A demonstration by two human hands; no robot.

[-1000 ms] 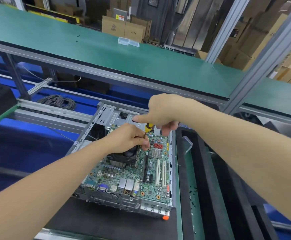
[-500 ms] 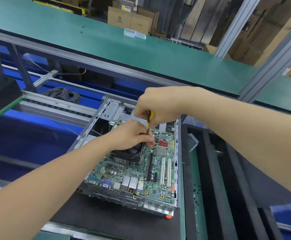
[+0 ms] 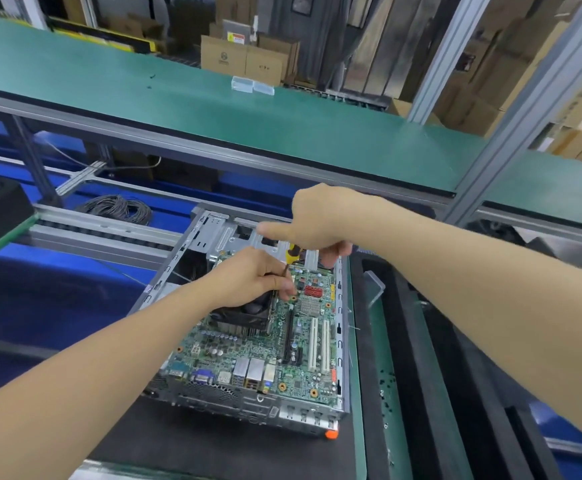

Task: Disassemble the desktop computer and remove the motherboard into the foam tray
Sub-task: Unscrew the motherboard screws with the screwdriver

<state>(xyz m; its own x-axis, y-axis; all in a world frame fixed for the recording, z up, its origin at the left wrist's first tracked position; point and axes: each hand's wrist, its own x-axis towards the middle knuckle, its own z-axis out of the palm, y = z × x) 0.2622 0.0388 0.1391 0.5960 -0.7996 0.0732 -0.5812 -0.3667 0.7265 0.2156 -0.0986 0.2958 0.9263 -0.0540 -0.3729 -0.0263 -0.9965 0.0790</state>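
we are gripping the yellow-handled screwdriver point(image 3: 293, 253) in our right grip point(image 3: 317, 223), left grip point(image 3: 253, 277) pinching its shaft, tip down at the motherboard point(image 3: 248, 355) inside the open computer case point(image 3: 209, 233)

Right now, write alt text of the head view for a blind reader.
The right hand grips a yellow-handled screwdriver over the motherboard in an open metal case, the left hand pinching its shaft; a foam tray lies alongside.

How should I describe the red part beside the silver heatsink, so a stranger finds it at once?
Find the open metal case holding the green motherboard. Beside the left hand sits a ridged block: it is red, the heatsink next to it silver.
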